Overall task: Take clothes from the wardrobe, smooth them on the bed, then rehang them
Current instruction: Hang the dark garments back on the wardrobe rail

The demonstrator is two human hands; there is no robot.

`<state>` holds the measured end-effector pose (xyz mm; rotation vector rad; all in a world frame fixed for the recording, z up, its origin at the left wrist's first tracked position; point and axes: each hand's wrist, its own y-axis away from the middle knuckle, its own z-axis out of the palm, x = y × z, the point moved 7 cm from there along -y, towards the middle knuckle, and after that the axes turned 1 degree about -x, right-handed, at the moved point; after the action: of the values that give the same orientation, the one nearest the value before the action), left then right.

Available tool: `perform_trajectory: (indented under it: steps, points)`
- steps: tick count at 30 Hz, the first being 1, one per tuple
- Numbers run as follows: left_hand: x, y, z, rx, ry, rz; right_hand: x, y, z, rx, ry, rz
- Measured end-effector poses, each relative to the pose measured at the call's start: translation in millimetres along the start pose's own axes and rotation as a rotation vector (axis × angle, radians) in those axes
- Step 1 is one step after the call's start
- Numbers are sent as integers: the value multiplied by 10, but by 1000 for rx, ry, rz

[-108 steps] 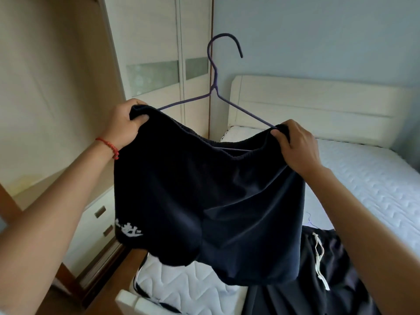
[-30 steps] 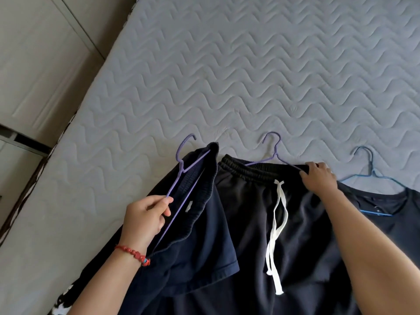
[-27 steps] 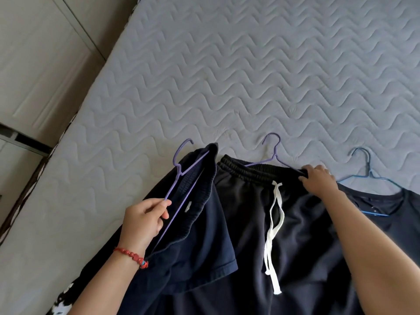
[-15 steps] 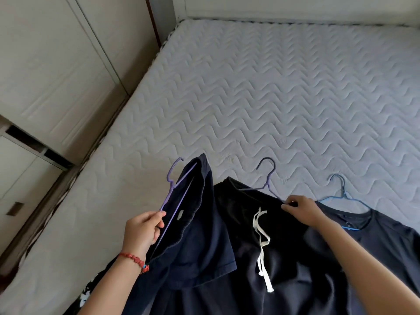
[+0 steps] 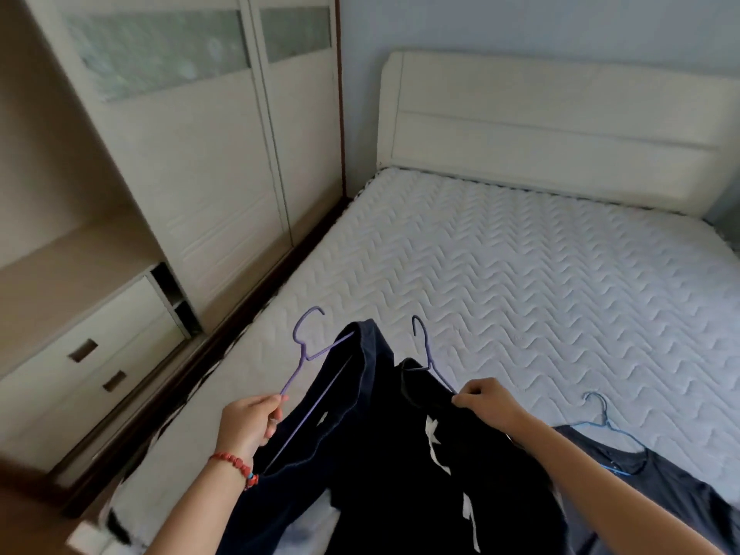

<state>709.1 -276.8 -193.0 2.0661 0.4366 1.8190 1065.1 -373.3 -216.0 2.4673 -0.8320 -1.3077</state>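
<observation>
Hands [image 5: 246, 420] pinching thin purple wire hangers [image 5: 302, 354], dark soft shorts [image 5: 352, 426], quilted mattress [image 5: 520, 282]

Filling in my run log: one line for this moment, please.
left hand grips purple hanger | right hand grips second hanger | both shorts lifted | shirt on bed

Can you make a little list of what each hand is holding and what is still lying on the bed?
left hand: pinches the purple hanger carrying the navy shorts
right hand: grips the second hanger with the black drawstring shorts
on the bed: dark T-shirt on a blue hanger
beside the bed: wardrobe, doors shut
</observation>
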Motion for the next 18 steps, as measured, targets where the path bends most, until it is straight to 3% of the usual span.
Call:
perform_trajectory:
  steps: [7,18]
  points:
    - [201,402,-1519,22,207,-47,-1284,984,438,49,-54,-64]
    - [889,1125,-3539,-49,418,64,-3400,2143,1420,45,57,-271]
